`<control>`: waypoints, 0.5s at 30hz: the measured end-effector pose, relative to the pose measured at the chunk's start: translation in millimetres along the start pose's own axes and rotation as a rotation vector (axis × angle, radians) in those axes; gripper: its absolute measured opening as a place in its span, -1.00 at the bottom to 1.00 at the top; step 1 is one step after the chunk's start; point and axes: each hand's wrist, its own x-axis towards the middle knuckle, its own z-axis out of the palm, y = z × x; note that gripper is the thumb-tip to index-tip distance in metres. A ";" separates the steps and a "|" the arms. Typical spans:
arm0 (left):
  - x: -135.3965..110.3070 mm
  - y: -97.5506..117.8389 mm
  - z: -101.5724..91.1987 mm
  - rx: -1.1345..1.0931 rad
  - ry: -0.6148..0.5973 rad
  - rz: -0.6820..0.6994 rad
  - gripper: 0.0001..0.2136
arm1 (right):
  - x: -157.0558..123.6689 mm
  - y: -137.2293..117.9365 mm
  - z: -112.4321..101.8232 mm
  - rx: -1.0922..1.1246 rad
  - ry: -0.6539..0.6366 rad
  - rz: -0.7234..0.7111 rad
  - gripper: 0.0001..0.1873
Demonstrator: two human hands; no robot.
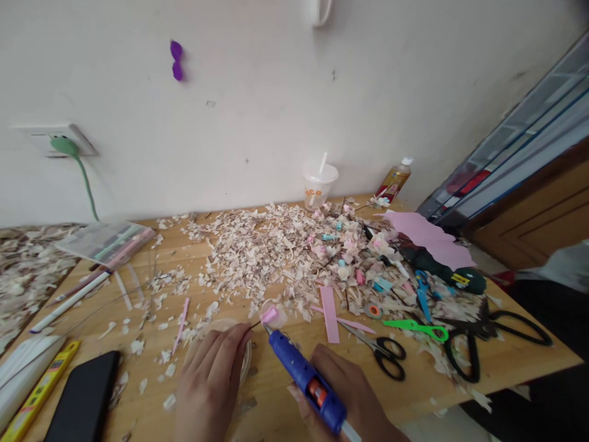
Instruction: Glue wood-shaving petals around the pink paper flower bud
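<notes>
My left hand pinches a thin dark stem that carries a small pink paper roll with a pale petal, a paper flower. Wrapped in my right hand is a blue glue gun, with a clear glue stick poking from its back end. The gun's nozzle sits at the lower edge of the flower; whether they touch I cannot tell. Partly hidden behind my left hand is a round clear roll or dish. A pink paper strip lies just beyond the gun.
Pale shavings cover the table's middle. At right lie black-handled scissors, larger scissors, a green tool and pink paper. A cup and a bottle stand by the wall. A phone lies front left.
</notes>
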 end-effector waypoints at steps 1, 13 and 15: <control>0.5 0.4 -0.2 0.005 0.001 -0.003 -0.84 | -0.3 0.3 0.2 -0.004 0.002 0.000 -0.87; -4.0 -3.6 2.0 -0.016 -0.008 -0.009 -0.83 | 8.2 -20.8 -20.9 -0.063 -0.051 0.001 -0.95; -3.5 -3.7 2.7 -0.004 -0.006 0.001 -0.82 | 9.3 -22.2 -21.6 -0.050 -0.036 0.001 -0.95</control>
